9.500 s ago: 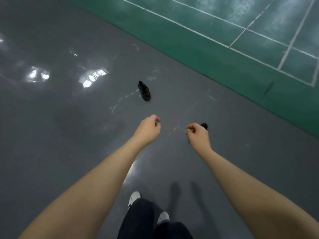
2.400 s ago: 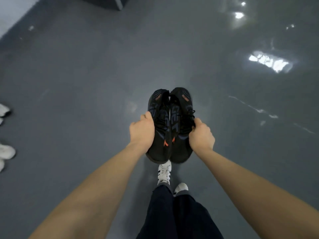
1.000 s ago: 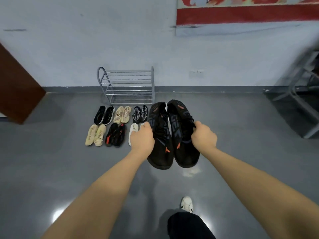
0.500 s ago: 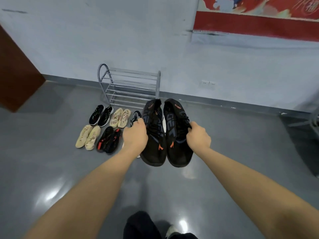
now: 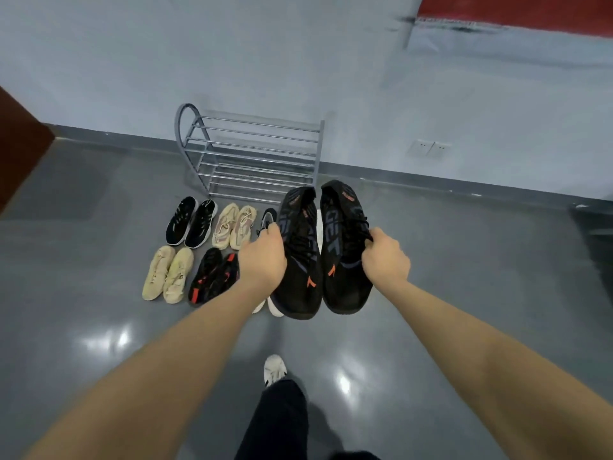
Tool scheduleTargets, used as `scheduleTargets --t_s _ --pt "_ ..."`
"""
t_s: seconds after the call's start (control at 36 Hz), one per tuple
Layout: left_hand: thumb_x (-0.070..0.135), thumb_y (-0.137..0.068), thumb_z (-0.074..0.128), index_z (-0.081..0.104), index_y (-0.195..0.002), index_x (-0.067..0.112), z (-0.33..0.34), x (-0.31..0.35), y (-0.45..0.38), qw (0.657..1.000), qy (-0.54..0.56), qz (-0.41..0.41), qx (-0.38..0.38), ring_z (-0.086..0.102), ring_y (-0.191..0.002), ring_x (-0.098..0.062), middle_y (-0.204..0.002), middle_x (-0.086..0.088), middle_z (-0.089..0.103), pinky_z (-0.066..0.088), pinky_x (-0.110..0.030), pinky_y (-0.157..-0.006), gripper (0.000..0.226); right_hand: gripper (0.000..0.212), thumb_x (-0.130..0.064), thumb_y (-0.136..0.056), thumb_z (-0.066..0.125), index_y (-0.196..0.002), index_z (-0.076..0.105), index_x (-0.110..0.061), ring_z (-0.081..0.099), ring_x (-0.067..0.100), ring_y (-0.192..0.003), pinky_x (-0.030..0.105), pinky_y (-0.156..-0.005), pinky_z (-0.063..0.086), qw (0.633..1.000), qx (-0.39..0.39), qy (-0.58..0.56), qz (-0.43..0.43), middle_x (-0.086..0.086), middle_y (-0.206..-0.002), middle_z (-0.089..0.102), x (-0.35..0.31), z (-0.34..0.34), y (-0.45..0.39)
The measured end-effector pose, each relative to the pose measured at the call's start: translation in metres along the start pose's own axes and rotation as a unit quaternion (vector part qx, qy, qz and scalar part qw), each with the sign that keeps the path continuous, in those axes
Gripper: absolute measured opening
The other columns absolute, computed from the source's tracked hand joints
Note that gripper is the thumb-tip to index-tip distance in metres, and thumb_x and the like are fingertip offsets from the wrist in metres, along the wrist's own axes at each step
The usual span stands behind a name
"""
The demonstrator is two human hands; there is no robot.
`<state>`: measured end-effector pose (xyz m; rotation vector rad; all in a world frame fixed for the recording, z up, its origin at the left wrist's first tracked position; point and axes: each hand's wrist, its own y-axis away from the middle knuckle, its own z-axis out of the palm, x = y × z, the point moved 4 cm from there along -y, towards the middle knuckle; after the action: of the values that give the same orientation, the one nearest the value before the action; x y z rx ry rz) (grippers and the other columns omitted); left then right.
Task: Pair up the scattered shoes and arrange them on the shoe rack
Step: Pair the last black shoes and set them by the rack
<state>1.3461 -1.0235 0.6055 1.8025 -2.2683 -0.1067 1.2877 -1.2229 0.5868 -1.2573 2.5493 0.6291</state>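
Note:
My left hand (image 5: 263, 257) grips one black shoe with orange marks (image 5: 300, 260) and my right hand (image 5: 384, 257) grips its mate (image 5: 341, 254); both hang side by side in the air, toes toward me. An empty metal shoe rack (image 5: 252, 154) stands against the wall ahead. Pairs lie in two rows on the floor before it: black-and-white shoes (image 5: 190, 222), pink-beige shoes (image 5: 234, 225), cream shoes (image 5: 167, 273) and black-and-red shoes (image 5: 214, 275). A grey shoe (image 5: 268, 217) and white shoes (image 5: 273, 307) are partly hidden behind my left hand and the held pair.
A brown door or panel (image 5: 20, 141) stands at the left edge. A dark object (image 5: 593, 234) sits at the right edge. Wall sockets (image 5: 429, 149) are low on the wall. My white shoe (image 5: 274, 370) and dark trouser leg show below.
I have walked closer to the rack, carrying the black pair; the rack and rows of shoes look larger and nearer. My grip on both shoes is unchanged.

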Motion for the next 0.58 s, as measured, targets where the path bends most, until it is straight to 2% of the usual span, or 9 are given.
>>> scheduleTargets --t_s 0.06,0.17,0.31,0.39,0.53,0.58 --pt "0.007 -0.094 0.039 0.042 -0.120 0.007 0.009 -0.009 -0.024 1.000 -0.007 0.006 -0.015 0.059 -0.100 -0.029 -0.110 -0.009 0.060 0.041 -0.033 -0.078 0.027 0.016 -0.009 -0.092 0.033 -0.094 0.048 -0.015 0.050 0.029 -0.075 0.033 -0.063 0.039 1.000 -0.007 0.003 0.006 0.006 -0.084 0.053 -0.010 0.012 -0.016" --pt "0.005 -0.095 0.036 0.043 -0.116 0.006 0.031 -0.017 -0.060 0.999 -0.022 0.025 -0.031 0.057 -0.094 -0.032 -0.106 -0.010 0.059 0.034 -0.032 -0.073 0.023 0.014 -0.008 -0.091 0.035 -0.091 0.047 -0.015 0.049 0.030 -0.075 0.033 -0.064 0.038 0.999 -0.028 0.002 0.028 0.005 -0.084 0.053 -0.017 0.038 -0.045" --pt "0.003 -0.092 0.038 0.045 -0.110 0.005 0.072 -0.020 -0.093 0.998 -0.017 0.043 -0.046 0.058 -0.090 -0.033 -0.102 -0.010 0.059 0.038 -0.036 -0.081 0.020 0.013 -0.010 -0.091 0.034 -0.087 0.044 -0.017 0.054 0.033 -0.079 0.034 -0.066 0.041 0.996 -0.058 -0.017 0.059 0.009 -0.088 0.057 -0.004 0.071 -0.075" --pt "0.004 -0.092 0.037 0.045 -0.108 0.007 0.109 -0.019 -0.118 0.997 -0.015 0.048 -0.050 0.060 -0.090 -0.031 -0.103 -0.009 0.060 0.040 -0.034 -0.079 0.018 0.014 -0.009 -0.090 0.036 -0.084 0.045 -0.020 0.050 0.029 -0.077 0.032 -0.067 0.038 0.995 -0.071 -0.025 0.071 0.006 -0.085 0.055 0.011 0.095 -0.102" --pt "0.010 -0.097 0.035 0.042 -0.104 0.010 0.184 -0.015 -0.155 0.997 -0.003 0.031 -0.069 0.059 -0.091 -0.030 -0.104 -0.008 0.060 0.038 -0.033 -0.072 0.010 0.015 -0.013 -0.092 0.037 -0.094 0.052 -0.015 0.048 0.030 -0.078 0.032 -0.068 0.037 0.992 -0.092 -0.024 0.087 0.008 -0.091 0.057 0.047 0.151 -0.152" --pt "0.011 -0.098 0.034 0.043 -0.107 0.009 0.218 -0.014 -0.168 0.997 -0.002 0.018 -0.073 0.058 -0.094 -0.031 -0.108 -0.008 0.058 0.038 -0.034 -0.074 0.012 0.015 -0.012 -0.092 0.037 -0.095 0.052 -0.013 0.048 0.031 -0.078 0.032 -0.067 0.037 0.991 -0.099 -0.020 0.087 0.009 -0.091 0.057 0.063 0.178 -0.172"
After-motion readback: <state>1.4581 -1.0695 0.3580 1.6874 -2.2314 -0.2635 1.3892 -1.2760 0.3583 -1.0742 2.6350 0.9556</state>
